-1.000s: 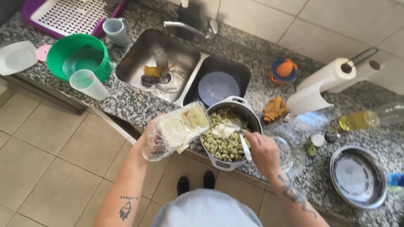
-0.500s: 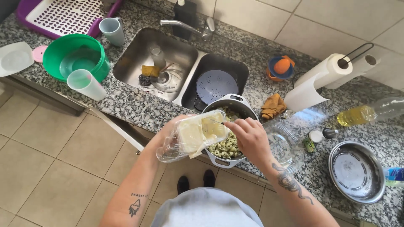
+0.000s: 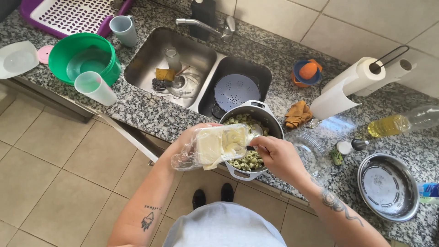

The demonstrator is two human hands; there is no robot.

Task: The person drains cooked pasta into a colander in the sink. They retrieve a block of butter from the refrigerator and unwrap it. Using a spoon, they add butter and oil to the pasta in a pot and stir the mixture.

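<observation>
My left hand [image 3: 185,139] holds a clear plastic bag with a pale yellow block of cheese or butter [image 3: 215,147] over the near side of a grey pot [image 3: 270,120]. The pot sits at the counter's front edge and holds green pasta [image 3: 249,160]. My right hand [image 3: 276,155] grips a metal spoon [image 3: 255,132] at the open end of the bag, its bowl resting just above the pasta. The spoon's handle is hidden in my fist.
A double sink [image 3: 151,64] holds dishes and a grey colander [image 3: 235,90]. Left are a green bowl [image 3: 82,61], two plastic cups, a purple drying rack [image 3: 68,16]. Right are a paper towel roll [image 3: 347,87], an oil bottle [image 3: 402,121], a glass lid [image 3: 313,153], a metal bowl [image 3: 388,185].
My right hand has come off the pot's middle to the mouth of the bag with the spoon. The bag has dropped slightly and tilted toward the pot.
</observation>
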